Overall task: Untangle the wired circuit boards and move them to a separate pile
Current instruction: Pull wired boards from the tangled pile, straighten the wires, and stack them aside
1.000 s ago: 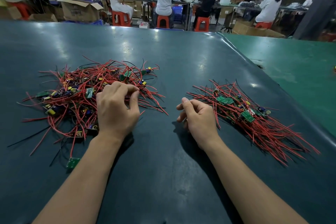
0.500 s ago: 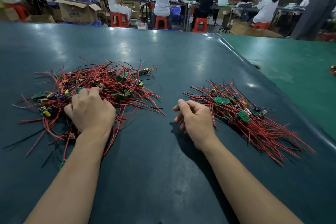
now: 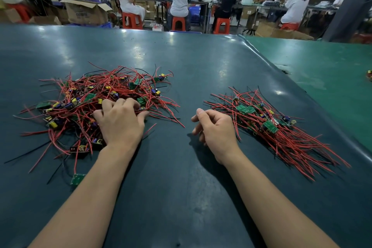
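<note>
left hand (image 3: pixel 120 121) fingers spread, pressing into tangle (image 3: pixel 100 102) on counter (image 3: pixel 181 187) left | right hand (image 3: pixel 215 129) loosely curled, empty, beside sorted pile (image 3: pixel 281 133) | advice: pinch one board, hold the rest down, pull wires out slowly

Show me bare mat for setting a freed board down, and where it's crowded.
Free: the strip of dark mat between the tangled pile and the sorted pile, partly taken by the right hand; also the mat beyond both piles. Crowded: around the left hand, which lies in the tangle; stray wires and a loose board reach toward the near edge.
</note>
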The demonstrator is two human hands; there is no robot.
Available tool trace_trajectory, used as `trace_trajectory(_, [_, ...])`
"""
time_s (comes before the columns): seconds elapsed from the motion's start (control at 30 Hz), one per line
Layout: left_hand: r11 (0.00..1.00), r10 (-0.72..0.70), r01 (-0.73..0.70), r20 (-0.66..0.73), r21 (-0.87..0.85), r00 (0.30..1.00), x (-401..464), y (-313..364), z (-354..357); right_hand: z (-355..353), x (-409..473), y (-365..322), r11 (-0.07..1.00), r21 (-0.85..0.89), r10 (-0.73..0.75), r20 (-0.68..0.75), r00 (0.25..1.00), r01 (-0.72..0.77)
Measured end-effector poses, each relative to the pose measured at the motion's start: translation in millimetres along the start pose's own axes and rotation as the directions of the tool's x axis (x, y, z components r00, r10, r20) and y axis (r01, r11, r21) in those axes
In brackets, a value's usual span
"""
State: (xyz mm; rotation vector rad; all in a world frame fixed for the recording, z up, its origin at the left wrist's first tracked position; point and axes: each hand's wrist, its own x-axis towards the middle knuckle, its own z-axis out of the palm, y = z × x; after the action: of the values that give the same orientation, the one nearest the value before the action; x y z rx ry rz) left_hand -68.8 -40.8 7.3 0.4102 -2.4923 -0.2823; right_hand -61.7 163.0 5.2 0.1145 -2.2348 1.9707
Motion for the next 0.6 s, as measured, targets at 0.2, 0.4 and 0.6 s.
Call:
trace_trajectory(0.2, [0.997,0.044,-0.048,0.054,0.068,0.998,-17.4,17.7,-7.2,-0.1,0.1,-0.2,1.000,-0.027,-0.008,0.010,1.000,0.008])
trace_trajectory(0.4, [0.871,0.403,-0.466,-0.317,-0.156,0.858,-30.9,40.5,-16.2,1.5,-2.2,-6.2,0.990,0.142,-0.014,0.130,0.991,-0.005])
trace_trajectory(0.6, [0.703,0.537,-0.642,-0.363,-0.306,0.761,-33.9,51.0,-7.2,-2.4,1.4,-7.8,0.942,0.336,-0.041,0.075,0.996,0.014])
